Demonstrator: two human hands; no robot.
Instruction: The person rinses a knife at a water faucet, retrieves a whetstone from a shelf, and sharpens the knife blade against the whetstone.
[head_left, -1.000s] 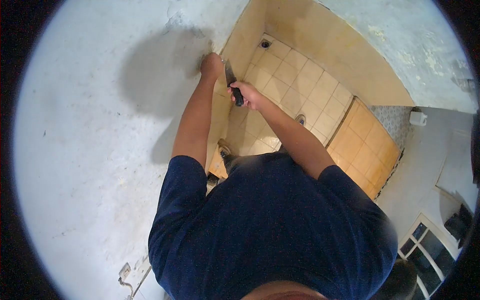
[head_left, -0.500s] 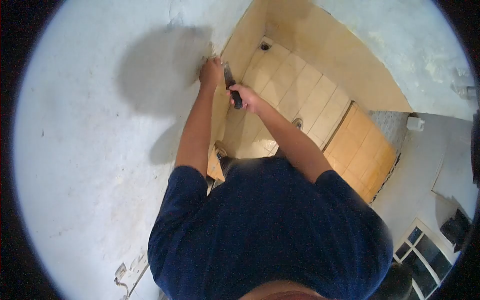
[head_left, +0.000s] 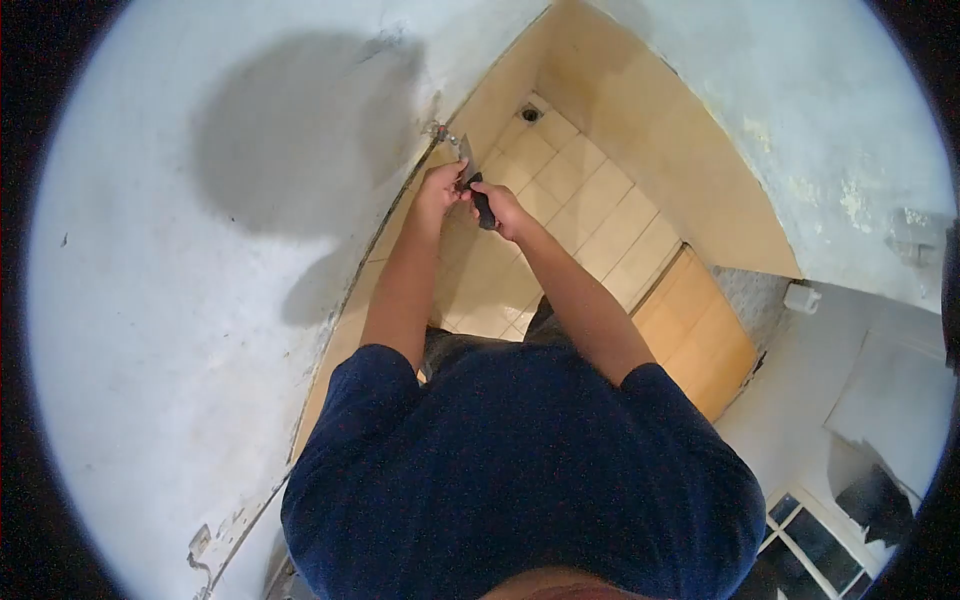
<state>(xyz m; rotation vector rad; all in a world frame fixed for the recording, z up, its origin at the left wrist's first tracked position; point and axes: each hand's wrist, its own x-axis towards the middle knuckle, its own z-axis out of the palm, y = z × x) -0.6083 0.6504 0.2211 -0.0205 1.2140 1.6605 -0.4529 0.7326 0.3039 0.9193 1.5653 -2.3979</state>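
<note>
View from the head camera of two bare hands and a knife near a wall. Compared with half a second ago, the left hand is away from the painted wall and close to the right hand, and a small fitting at the upper edge of the tiled wall is exposed. The view is also turned, so that more of this tiled wall shows. The right hand is unchanged in its grip: its fingers are wrapped round the knife's black handle. The blade points up and away from the person, above the right fingers and just beside the left fingertips. The left fingers are bent; whether they pinch the blade cannot be told.
</note>
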